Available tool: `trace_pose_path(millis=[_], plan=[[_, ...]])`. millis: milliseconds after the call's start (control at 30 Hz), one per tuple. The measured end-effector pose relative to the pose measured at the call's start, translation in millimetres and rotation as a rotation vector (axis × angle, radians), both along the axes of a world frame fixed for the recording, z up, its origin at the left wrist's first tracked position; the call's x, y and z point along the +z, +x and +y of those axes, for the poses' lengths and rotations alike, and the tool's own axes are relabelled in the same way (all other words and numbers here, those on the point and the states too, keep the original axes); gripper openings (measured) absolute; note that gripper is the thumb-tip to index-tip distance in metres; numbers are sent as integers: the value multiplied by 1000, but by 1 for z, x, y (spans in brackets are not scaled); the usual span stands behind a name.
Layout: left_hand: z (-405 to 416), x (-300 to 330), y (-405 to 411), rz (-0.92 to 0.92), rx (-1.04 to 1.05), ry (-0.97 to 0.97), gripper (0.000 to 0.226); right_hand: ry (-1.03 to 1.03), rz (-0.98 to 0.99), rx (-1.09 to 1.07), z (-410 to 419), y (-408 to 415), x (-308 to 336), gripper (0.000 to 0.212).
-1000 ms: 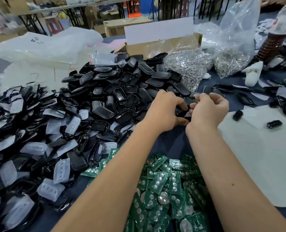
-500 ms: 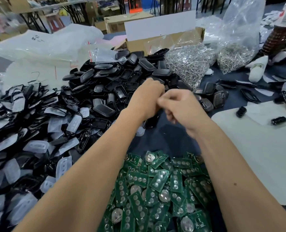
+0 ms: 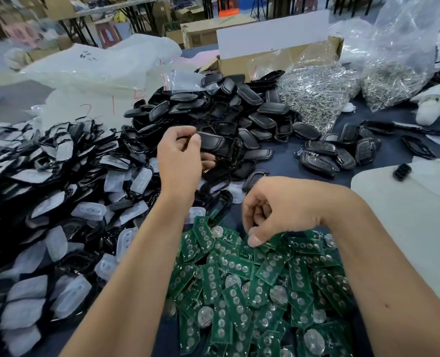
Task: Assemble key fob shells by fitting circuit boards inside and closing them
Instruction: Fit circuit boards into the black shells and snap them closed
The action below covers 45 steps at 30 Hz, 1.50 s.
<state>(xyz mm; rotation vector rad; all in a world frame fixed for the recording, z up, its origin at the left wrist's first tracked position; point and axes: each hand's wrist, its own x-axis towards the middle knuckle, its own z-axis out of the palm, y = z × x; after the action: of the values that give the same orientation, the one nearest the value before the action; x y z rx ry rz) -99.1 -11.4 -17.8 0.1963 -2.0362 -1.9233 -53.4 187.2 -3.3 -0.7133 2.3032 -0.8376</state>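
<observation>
**Both hands reach for parts at a key fob bench**

A black key fob shell (image 3: 211,141) sits at the near edge of the shell heap (image 3: 221,117), where the left hand (image 3: 179,161) closes thumb and forefinger on its end, apparently lifting it clear of the pile. The shell is a dark, rounded oblong with a smooth, slightly glossy back and a raised rim. The right hand (image 3: 278,210) hangs with curled fingers over the circuit boards (image 3: 252,287), its fingertips (image 3: 253,240) touching the top of that pile; whether a board is already pinched cannot be told. The boards are small green rectangles, each with a row of pale round contacts, some carrying a silver coin cell. The stocks lie within easy reach, so each hand can draw its own part at once. To the left spreads a mass of frosted button pads (image 3: 90,211) among black frames. Closed fobs (image 3: 340,153) lie in a small cluster to the right, just beside a white sheet (image 3: 407,215), and bags of metal rings (image 3: 316,91) stand behind.
</observation>
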Motion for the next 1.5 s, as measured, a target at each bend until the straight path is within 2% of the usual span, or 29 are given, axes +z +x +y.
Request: trace_pose_path(millis=[100,167,267,367,467,567,700,833,967,1100,1200,1300,1433,1500], plan=[[-14,-4,13,-52,38,84,11,-79,41,-64,-1,0,0,16],[-23,-5,21,-74,59,124,25,-219,49,-139,-4,-1,-2,19],[-30,-9,30,-107,37,111,31,-449,82,-338,-17,-2,-9,24],[-32,-14,34,-115,18,99,32,-709,25,-542,-36,-1,-19,25],[-31,-17,37,-120,-24,110,27,-796,39,-671,-46,-2,-26,28],[-30,-19,41,-135,-84,147,30,-846,73,-723,-48,-4,-29,28],[-32,-17,40,-178,-52,281,42,-993,15,-750,-47,-3,-25,23],[-33,-14,42,-122,-228,370,42,-1136,-79,-685,-44,-1,-20,20],[-32,-12,41,-56,-279,331,48,-1170,-156,-705,-45,-2,-21,16],[-29,-13,43,-76,-259,351,32,-1151,-138,-787,-46,-6,-26,7],[-28,-13,45,-104,-229,337,25,-1175,-151,-854,-46,-8,-29,16],[-29,-15,45,-110,-186,260,15,-1147,-92,-903,-45,-10,-31,7],[-25,-15,46,-97,-148,183,5,-1094,-5,-905,-45,-11,-35,17],[-23,-15,47,-90,-161,156,7,-1066,71,-894,-47,-11,-36,13]])
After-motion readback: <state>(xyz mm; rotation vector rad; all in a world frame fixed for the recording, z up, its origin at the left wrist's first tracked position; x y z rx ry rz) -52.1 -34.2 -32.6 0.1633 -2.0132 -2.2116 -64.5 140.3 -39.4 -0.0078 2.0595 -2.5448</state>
